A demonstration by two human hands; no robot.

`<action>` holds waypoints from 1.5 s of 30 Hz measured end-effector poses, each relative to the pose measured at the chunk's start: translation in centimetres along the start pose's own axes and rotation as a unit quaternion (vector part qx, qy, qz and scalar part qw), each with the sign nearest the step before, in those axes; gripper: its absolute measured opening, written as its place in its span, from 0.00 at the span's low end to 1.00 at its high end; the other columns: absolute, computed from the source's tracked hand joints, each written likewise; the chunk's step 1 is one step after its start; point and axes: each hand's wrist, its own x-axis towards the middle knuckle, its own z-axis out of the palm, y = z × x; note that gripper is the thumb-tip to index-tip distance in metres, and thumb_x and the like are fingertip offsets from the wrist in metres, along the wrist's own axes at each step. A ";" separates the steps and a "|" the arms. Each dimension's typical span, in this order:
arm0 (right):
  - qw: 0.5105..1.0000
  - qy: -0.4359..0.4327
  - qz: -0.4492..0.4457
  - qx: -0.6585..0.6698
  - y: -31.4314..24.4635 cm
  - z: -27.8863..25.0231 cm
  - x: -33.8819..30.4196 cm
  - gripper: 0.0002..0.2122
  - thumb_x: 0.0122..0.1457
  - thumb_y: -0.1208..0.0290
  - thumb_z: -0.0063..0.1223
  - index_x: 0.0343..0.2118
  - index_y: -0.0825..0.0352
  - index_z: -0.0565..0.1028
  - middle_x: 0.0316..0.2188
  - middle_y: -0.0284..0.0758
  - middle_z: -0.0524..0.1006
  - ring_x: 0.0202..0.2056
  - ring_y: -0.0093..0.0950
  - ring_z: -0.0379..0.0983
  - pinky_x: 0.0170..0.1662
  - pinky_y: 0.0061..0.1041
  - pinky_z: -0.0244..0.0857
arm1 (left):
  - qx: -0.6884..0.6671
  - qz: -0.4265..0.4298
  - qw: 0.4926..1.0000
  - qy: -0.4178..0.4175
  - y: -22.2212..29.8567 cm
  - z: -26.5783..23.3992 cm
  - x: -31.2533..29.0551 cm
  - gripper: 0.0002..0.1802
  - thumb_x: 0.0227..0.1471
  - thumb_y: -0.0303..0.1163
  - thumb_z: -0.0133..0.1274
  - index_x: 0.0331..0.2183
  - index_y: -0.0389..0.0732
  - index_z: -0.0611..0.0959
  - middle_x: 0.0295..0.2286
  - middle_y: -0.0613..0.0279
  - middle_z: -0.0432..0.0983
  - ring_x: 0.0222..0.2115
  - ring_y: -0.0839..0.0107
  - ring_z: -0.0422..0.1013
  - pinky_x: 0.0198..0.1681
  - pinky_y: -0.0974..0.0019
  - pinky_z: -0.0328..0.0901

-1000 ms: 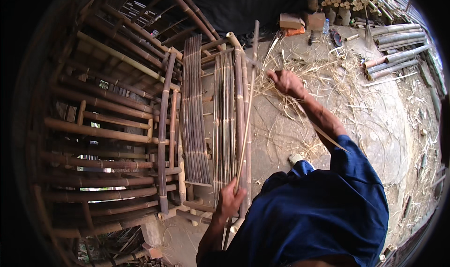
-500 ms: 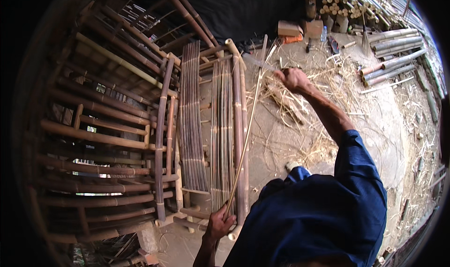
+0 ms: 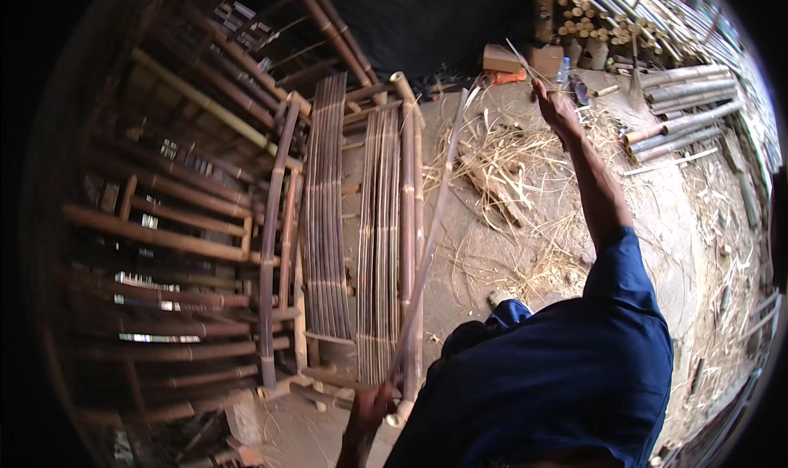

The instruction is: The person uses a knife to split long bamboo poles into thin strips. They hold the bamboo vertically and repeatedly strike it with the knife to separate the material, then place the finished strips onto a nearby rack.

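Note:
My left hand [image 3: 371,407] is closed on the lower end of a long split bamboo strip [image 3: 444,181]. The strip slants up and away, past the right rail of a bamboo frame [image 3: 409,222]. Out at the far right, my right hand [image 3: 560,112] is closed around a knife with a thin, pale blade [image 3: 517,56], well apart from the strip. The blade points up and to the left. On the frame lie two rows of long dark bamboo slats, the left row [image 3: 327,222] wider than the right row [image 3: 379,246].
Stacked bamboo furniture [image 3: 164,238] fills the left side. Pale shavings [image 3: 501,172] litter the floor right of the frame. At the back stand cardboard boxes [image 3: 502,59] and a plastic bottle [image 3: 563,70]. Bamboo poles [image 3: 689,90] and a broom [image 3: 637,90] are at the far right.
My right hand has swung right and away from the strip with the knife. My left hand has shifted slightly down and left. The strip now shows a darker side.

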 end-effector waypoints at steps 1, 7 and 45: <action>0.995 -0.067 0.052 0.050 -2.2 2.0 -1.6 0.30 0.66 0.43 0.33 0.37 0.72 0.77 0.27 0.59 0.75 0.31 0.56 0.75 0.30 0.48 0.67 | -0.036 -0.010 0.999 -0.001 0.2 0.1 2.6 0.21 0.66 0.39 0.40 0.47 0.35 0.80 0.11 0.67 0.65 0.14 0.80 0.64 0.19 0.71 0.60; 0.926 -0.358 -0.017 0.117 -18.0 8.2 -21.0 0.33 0.64 0.37 0.21 0.34 0.65 0.72 0.14 0.32 0.67 0.14 0.22 0.64 0.16 0.32 0.64 | -0.107 0.078 0.990 0.055 3.5 2.0 17.6 0.38 0.59 0.46 0.53 0.60 0.30 0.62 0.19 0.63 0.75 0.09 0.84 0.59 0.10 0.76 0.55; 0.968 -0.214 -0.055 0.118 -18.9 6.0 -8.7 0.36 0.64 0.37 0.28 0.22 0.70 0.75 0.21 0.53 0.76 0.27 0.55 0.74 0.35 0.45 0.69 | -0.104 0.059 0.993 -0.018 -0.1 -2.1 -2.0 0.43 0.52 0.29 0.55 0.62 0.24 0.53 0.46 0.46 0.74 0.43 0.73 0.70 0.47 0.70 0.65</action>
